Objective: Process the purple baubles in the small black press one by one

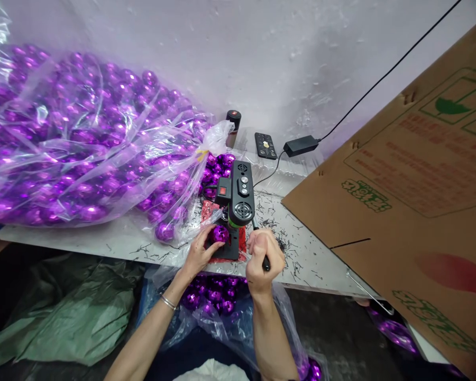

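Observation:
A shiny purple ball (220,234) with a faceted surface sits at the front of a black bench machine (241,193). My left hand (200,248) has its thumb and fingers closed around the ball's left side. My right hand (265,259) makes a fist around the black-gripped lever (266,263) on the machine's right side. The machine's base (232,250) stands on a red sheet (242,241). Where the ball meets the machine is partly hidden by the machine's head.
A large clear bag (103,159) of purple balls fills the left. More balls (214,293) lie in an open bag below the table edge. A cardboard box (400,185) leans at right. Behind are a phone (265,145), a power adapter (301,145) and a dark cylinder (233,124).

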Tool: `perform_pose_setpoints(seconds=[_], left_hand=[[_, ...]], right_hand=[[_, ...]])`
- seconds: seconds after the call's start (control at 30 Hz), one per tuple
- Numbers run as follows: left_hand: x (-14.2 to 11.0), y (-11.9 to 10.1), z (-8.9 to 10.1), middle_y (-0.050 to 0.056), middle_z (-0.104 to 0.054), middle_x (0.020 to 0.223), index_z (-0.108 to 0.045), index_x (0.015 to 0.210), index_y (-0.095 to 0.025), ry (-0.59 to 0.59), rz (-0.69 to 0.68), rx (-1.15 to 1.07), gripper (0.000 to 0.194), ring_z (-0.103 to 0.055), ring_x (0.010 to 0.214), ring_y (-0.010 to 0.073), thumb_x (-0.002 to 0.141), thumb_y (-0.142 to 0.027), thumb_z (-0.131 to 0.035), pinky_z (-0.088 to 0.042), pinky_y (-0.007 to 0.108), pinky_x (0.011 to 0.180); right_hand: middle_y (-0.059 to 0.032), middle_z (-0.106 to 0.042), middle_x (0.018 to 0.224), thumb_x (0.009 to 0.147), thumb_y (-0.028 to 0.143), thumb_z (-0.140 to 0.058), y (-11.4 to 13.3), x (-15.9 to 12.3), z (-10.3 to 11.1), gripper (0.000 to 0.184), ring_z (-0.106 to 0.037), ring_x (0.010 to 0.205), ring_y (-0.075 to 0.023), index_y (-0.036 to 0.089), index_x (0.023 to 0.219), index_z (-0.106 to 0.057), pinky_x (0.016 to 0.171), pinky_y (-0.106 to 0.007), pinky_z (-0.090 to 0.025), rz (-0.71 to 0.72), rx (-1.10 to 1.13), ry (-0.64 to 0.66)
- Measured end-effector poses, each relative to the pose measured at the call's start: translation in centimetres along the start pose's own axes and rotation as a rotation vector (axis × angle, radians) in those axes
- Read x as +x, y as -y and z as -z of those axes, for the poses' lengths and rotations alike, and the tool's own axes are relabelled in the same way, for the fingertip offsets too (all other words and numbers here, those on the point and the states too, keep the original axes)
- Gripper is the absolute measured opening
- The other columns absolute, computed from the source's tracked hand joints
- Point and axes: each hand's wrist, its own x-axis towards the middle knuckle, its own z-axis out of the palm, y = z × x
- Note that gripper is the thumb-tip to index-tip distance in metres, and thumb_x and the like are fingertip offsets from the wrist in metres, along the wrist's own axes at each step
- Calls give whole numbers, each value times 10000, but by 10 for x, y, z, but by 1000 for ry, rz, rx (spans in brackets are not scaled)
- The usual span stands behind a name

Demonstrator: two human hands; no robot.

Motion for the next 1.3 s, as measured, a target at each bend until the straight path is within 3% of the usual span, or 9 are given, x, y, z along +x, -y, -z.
perform_pose_setpoints(seconds=[0.2,0.37,0.57,0.73,0.9,1.13,1.3], left_hand=[[0,2,2,118,-693,1379,-602,1392,-220,-120,285,-286,679,-691,1240,272,879,-662,-651,-574,405,1051],[6,-6,-2,118,-676,1405,-600,1399,-216,-179,449,-438,720,-688,1235,294,864,-696,-646,-579,426,1033],[7,-12,-12,121,-665,1415,-622,1355,-207,-147,221,-154,597,-600,1355,291,902,-595,-657,-440,460,1186],[3,-8,-14,129,-718,1303,-635,1315,-204,-77,29,109,495,-672,1237,293,936,-523,-658,-513,480,1099],[3,-2,-17,141,-723,1289,-621,1321,-203,-83,-149,298,488,-682,1219,309,936,-497,-680,-536,498,1070],[3,5,-29,133,-715,1322,-579,1379,-203,-84,-180,305,521,-687,1230,296,934,-451,-688,-557,483,1062],[2,6,-27,127,-717,1328,-582,1387,-212,-56,-199,303,526,-686,1243,293,917,-408,-716,-526,501,1115]], right_hand=[[19,-489,652,1011,148,-449,4,7,0,327,-508,621,-112,210,693,-492,588,-281,-399,-31,14,16],[29,-449,649,1012,152,-455,6,9,-1,335,-457,609,-102,214,682,-458,588,-280,-370,-56,11,17],[30,-443,657,1010,130,-449,6,8,1,337,-456,620,-97,212,683,-455,595,-276,-364,-54,-6,44],[25,-460,662,1014,135,-442,6,8,2,329,-474,635,-100,208,697,-483,606,-272,-386,-37,-31,49],[25,-469,652,1019,145,-430,7,8,3,330,-488,630,-105,210,702,-495,603,-274,-397,-31,-35,50],[14,-527,684,995,97,-432,6,3,5,307,-532,658,-115,214,718,-493,608,-272,-422,-2,-28,72],[20,-527,681,969,52,-431,-9,-14,2,306,-538,654,-115,218,716,-478,589,-262,-414,75,-36,45]])
